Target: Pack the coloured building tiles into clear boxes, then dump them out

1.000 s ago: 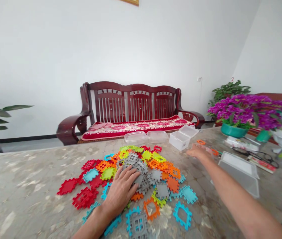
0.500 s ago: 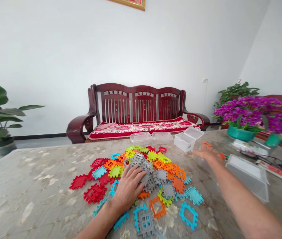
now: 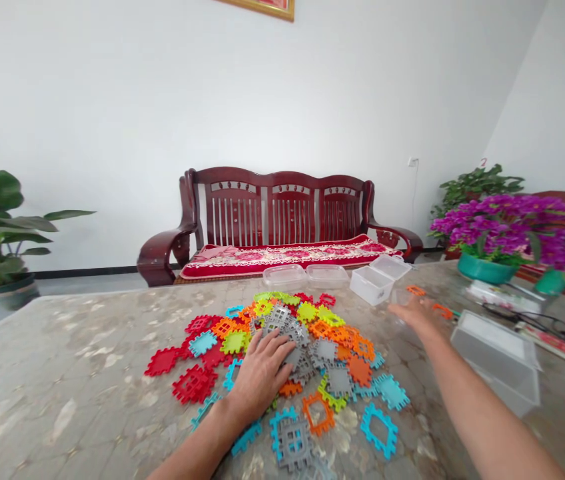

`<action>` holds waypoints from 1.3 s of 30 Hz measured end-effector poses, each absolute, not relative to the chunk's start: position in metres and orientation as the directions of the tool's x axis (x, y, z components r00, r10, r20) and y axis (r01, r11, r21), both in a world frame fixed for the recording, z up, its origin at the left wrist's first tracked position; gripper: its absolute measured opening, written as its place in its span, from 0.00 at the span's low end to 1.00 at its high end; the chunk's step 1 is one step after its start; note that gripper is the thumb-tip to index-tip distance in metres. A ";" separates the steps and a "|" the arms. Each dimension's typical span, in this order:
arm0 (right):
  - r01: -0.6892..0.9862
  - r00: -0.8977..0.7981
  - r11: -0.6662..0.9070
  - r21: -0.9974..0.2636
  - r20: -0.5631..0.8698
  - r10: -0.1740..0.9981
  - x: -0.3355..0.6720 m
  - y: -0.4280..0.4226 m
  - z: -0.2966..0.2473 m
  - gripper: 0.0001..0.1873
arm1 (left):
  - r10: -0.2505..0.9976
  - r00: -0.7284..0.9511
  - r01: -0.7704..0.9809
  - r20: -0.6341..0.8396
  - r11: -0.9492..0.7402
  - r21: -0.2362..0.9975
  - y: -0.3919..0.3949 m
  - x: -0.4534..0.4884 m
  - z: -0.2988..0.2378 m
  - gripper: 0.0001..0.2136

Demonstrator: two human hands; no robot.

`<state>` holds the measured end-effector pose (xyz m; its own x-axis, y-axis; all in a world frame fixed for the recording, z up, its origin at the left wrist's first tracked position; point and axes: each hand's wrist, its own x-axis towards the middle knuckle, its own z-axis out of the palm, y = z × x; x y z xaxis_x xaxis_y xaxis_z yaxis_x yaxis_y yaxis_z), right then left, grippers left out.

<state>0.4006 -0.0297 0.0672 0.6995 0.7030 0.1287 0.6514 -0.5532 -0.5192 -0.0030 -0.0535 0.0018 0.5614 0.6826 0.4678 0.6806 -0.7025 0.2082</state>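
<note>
A heap of flat interlocking plastic tiles [image 3: 312, 340] in red, orange, green, blue and grey lies on the marble table [image 3: 77, 360]. My left hand [image 3: 261, 377] rests flat on the heap, fingers spread over grey tiles. My right hand [image 3: 415, 313] reaches out to the right of the heap, fingers stretched out low over the table, beside a small clear container [image 3: 398, 298]. An open white box [image 3: 377, 280] with a hinged lid stands just beyond it. Two orange tiles [image 3: 430, 301] lie past my right hand.
Two clear lids [image 3: 305, 275] lie at the table's far edge. A larger clear bin [image 3: 500, 357] stands at the right, with purple flowers in a green pot [image 3: 482, 267], papers and glasses behind. A wooden bench [image 3: 282, 227] and potted plants stand beyond the table.
My right hand has drawn back slightly toward me from the orange tiles. My left hand has stayed on the heap. The view has shifted a little to the left.
</note>
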 end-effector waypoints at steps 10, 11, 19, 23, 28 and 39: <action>0.896 0.317 -0.161 -0.414 0.342 0.885 0.308 -0.066 0.066 0.40 | 0.672 0.569 0.637 0.474 -0.725 0.263 -0.051 -0.008 0.012 0.19; 0.926 0.166 -0.010 -0.378 0.382 0.909 0.297 -0.069 0.067 0.39 | 0.664 0.562 0.628 0.494 -0.731 0.268 -0.049 -0.009 0.016 0.22; 0.669 -0.686 0.739 -0.079 0.319 0.654 0.234 -0.080 0.092 0.39 | 0.525 0.761 0.495 0.382 -0.850 0.180 -0.014 -0.011 0.083 0.55; 0.598 -0.743 0.797 -0.080 0.318 0.589 0.227 -0.077 0.100 0.38 | 0.419 0.873 0.364 0.250 -0.900 0.238 -0.009 -0.012 0.111 0.51; 0.561 -0.753 0.822 -0.099 0.350 0.557 0.222 -0.066 0.107 0.36 | 0.386 0.877 0.304 0.286 -0.907 0.293 -0.013 -0.014 0.127 0.47; 0.476 -0.800 0.871 -0.119 0.353 0.485 0.198 -0.045 0.113 0.35 | 0.510 0.750 0.353 0.421 -0.847 0.398 -0.019 -0.038 0.101 0.47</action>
<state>0.1980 -0.0451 0.1126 -0.7999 0.4853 0.3530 0.4759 0.8714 -0.1194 -0.0379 -0.0188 0.1014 0.7502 0.5102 0.4207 0.3529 -0.8469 0.3977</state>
